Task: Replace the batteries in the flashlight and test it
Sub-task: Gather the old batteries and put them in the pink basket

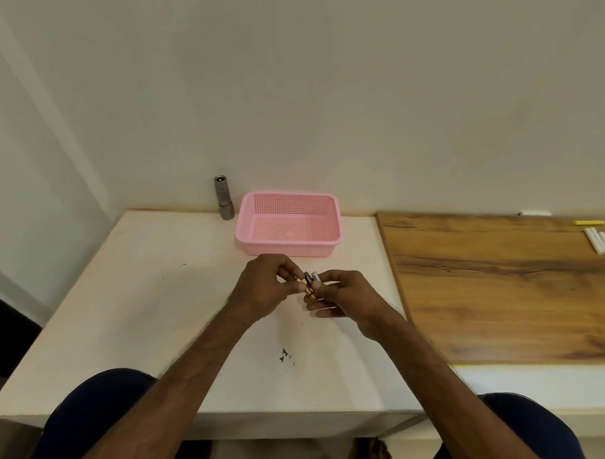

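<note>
A grey flashlight [223, 198] stands upright at the back edge of the white table [148, 292], against the wall, left of a pink basket [289, 225]. Both my hands meet above the table in front of the basket. My left hand [265, 286] pinches the copper end of a black-and-copper battery [307, 283]. My right hand [343, 296] grips a small bundle with a silver-grey battery holder [316, 276] and the other end of the batteries. Fingers hide most of the bundle.
The pink basket looks empty. A wooden board [498, 284] covers the surface to the right, with several chalk sticks [601, 239] at its far right corner. Dark specks [284, 356] lie on the table near me. My knees show below the table's front edge.
</note>
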